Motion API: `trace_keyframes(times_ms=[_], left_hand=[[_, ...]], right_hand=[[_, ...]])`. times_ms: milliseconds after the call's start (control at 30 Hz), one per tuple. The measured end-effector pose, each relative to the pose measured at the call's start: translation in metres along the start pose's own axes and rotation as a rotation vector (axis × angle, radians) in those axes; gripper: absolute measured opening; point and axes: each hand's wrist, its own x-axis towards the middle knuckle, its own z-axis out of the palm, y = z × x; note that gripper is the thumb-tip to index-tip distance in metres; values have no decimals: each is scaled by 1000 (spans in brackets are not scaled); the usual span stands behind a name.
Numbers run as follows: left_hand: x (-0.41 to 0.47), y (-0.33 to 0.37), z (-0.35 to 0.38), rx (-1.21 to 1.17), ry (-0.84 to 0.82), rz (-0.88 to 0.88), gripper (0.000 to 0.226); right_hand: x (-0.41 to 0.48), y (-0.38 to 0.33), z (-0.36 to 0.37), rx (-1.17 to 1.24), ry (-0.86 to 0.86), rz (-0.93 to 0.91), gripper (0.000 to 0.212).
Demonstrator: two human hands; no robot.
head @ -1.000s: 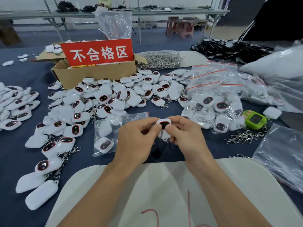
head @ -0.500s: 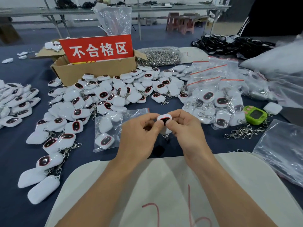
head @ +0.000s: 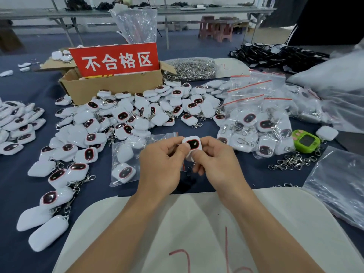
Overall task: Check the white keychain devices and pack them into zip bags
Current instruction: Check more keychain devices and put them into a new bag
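Fingers (head: pixel 206 140) of both hands close round one white keychain device (head: pixel 193 144), held tilted between them above the dark table (head: pixel 260 174) with its dark screen facing up toward the camera. The left hand (head: pixel 160 164) pinches its left edge with thumb and curled forefinger, and the right hand (head: pixel 217 166) pinches the right edge likewise, the remaining fingers curled beneath. Just left of the hands lies a zip bag (head: pixel 137 140) with two devices inside, near the loose pile (head: pixel 126 117).
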Motion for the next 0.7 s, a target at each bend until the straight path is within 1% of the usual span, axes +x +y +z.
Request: trace_keyframes(times_ms=[133,300,433,533,567,667,700], left_hand=[[-1,1,3,-28,1,7,28],[-1,-2,3,-32,16,-24,30],[-3,-1,4,-87,23,-50,12],[-4,-2,5,-48,4,-52,8],[-5,-3,5,-11,16,-47,9],[-7,-3,6,105,70,-13,34],[-7,-4,6,114,67,-8,37]], right_hand=[[0,-1,-3,-31,25,-44,14],[-1,-1,-3,-35,26,-46,11],[-1,-2,-3,74,41,-23,13],[1,1,-4,-2,134,-58,14],[2,2,-5,-58,183,-89,17],[1,3,-8,-188,276,-219,29],[1,3,-9,-205,292,-254,31]])
